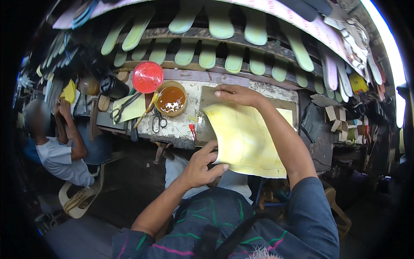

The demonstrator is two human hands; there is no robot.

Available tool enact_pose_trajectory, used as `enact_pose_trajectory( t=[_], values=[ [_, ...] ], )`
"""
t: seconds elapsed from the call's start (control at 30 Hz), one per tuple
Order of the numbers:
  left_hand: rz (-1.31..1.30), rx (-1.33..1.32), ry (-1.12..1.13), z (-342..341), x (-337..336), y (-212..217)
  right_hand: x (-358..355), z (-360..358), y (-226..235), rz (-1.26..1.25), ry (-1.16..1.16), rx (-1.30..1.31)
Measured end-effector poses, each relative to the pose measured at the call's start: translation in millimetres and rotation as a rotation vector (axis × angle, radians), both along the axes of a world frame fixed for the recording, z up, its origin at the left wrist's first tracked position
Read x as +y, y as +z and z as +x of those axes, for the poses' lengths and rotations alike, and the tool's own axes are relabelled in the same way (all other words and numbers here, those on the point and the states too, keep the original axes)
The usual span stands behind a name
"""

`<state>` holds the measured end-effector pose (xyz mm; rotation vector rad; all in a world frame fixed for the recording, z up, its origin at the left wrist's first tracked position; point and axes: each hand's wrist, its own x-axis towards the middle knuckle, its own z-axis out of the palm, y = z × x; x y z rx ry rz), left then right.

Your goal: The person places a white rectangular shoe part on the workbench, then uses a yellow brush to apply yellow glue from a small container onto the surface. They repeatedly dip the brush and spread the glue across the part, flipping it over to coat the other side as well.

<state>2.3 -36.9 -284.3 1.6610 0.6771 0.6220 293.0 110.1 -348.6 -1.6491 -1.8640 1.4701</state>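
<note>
A pale yellow sheet (246,138) with faint lines drawn on it slants over the near edge of the workbench, its left edge curling up. My left hand (202,166) grips that edge near the lower corner, thumb and fingers on either side. At the sheet's far edge, my right hand (237,96) reaches over a flat board (208,97), fingers stretched to the left and no held object visible. Left of the sheet stands an open tub of amber glue (171,100), with a brush (148,110) leaning at its rim.
Beside the tub are a red lid (147,77), small scissors (158,121), larger shears (126,105) and a red marker (192,132). Several pale green insoles (221,26) hang in rows above the bench (181,137). A seated co-worker (64,151) handles a yellow piece at the left.
</note>
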Motion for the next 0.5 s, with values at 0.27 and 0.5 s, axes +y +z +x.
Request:
enact_pose_trajectory(
  t=[0.27,0.5],
  values=[
    [-0.086,-0.189,-0.397,40.5,41.1,122.8,-65.9,72.2,89.3,-0.442,-0.057,0.559],
    [-0.170,-0.322,-0.558,43.7,56.1,275.5,-142.0,80.1,176.9,-0.226,-0.021,0.976]
  ],
)
